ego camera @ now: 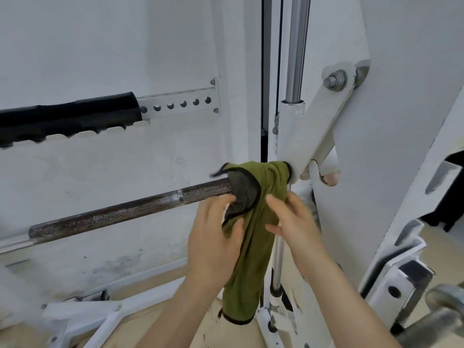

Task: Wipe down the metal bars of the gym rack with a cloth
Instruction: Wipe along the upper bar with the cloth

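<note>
A knurled steel bar (130, 212) runs from the lower left up to the white rack carriage (308, 146). An olive-green cloth (253, 247) with a dark edge is draped over the bar's right end, and its tail hangs down below it. My left hand (216, 234) pinches the cloth's left fold between thumb and fingers, just under the bar. My right hand (288, 219) grips the cloth's right side with thumb and fingers curled against the fabric. The part of the bar under the cloth is hidden.
A chrome vertical guide rod (297, 49) rises above the carriage. A white perforated arm with a black pad (67, 116) sticks out at the upper left. White frame feet (82, 315) lie on the wooden floor. More white rack plates (401, 259) stand at the right.
</note>
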Motion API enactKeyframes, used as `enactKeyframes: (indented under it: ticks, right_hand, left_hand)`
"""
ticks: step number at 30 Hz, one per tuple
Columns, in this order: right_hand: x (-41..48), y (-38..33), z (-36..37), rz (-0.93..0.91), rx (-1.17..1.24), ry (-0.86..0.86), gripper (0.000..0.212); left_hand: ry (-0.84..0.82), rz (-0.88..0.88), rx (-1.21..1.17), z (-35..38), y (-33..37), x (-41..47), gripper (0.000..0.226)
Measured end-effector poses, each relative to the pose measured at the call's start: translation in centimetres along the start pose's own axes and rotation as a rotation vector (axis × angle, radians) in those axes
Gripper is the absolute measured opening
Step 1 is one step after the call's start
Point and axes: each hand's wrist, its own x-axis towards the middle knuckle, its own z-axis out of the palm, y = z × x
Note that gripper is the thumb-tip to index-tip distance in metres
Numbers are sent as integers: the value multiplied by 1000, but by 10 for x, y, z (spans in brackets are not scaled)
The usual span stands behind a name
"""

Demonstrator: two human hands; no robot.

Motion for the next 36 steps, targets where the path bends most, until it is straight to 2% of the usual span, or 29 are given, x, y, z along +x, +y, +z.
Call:
enactKeyframes:
  ticks: [2, 4, 6, 8, 10, 13, 15, 17, 19, 21, 23, 25, 27, 29, 33, 35, 36]
  right_hand:
    - [13, -6, 8, 6, 31, 91, 17]
    - [20, -7, 18, 8, 12, 142, 21]
    - [22, -1, 25, -31, -100, 167, 25]
    - [23, 6, 25, -72, -249, 152, 31]
    - [24, 14, 22, -65, -314, 95, 32]
    - [17, 30, 14, 48, -368, -11, 30]
    - [6, 44, 4, 178, -510, -95, 32]
    - [-5, 52, -9, 332, -650, -208, 30]
    - [-17, 52, -20, 450, -784, -364, 20]
    - [-27, 48, -25, 500, -887, -511, 19]
    - [-34, 44, -25, 499, -934, -586, 29]
    - [-41, 37, -20, 478, -954, -632, 32]
    - [-45, 28, -14, 411, -1035, -663, 26]
    - [-45, 19, -11, 376, -1103, -622, 25]
    - [-44, 10, -2, 544, -918, -563, 43]
    - [-50, 10, 11, 584, -688, -481, 47]
    - [-55, 11, 18, 603, -538, -418, 43]
  left_hand:
    - [34, -165, -172, 6, 7, 7, 44]
    - [-34, -224, -245, 15, 12, 9, 48]
    - [-21, -261, -289, 21, 16, 9, 41]
    - [83, -311, -365, 24, 17, 12, 26]
    - [118, -349, -375, 29, 15, 12, 22]
    - [-60, -506, -386, 40, 3, -2, 17]
    - [-279, -579, -313, 45, -5, -17, 11]
    - [-542, -607, -189, 45, -10, -28, 23]
    - [-728, -678, -189, 37, -10, -41, 23]
    - [-795, -761, -314, 28, -11, -55, 18]
    - [-817, -903, -412, 17, -12, -65, 21]
    - [-814, -1001, -461, 2, -16, -77, 24]
    - [-828, -1060, -469, -19, -19, -87, 19]
    - [-875, -1165, -497, -43, -21, -95, 20]
    - [-844, -1215, -520, -87, -30, -113, 32]
    - [-798, -1231, -554, -111, -34, -120, 39]
    - [-801, -1224, -574, -124, -37, -125, 41]
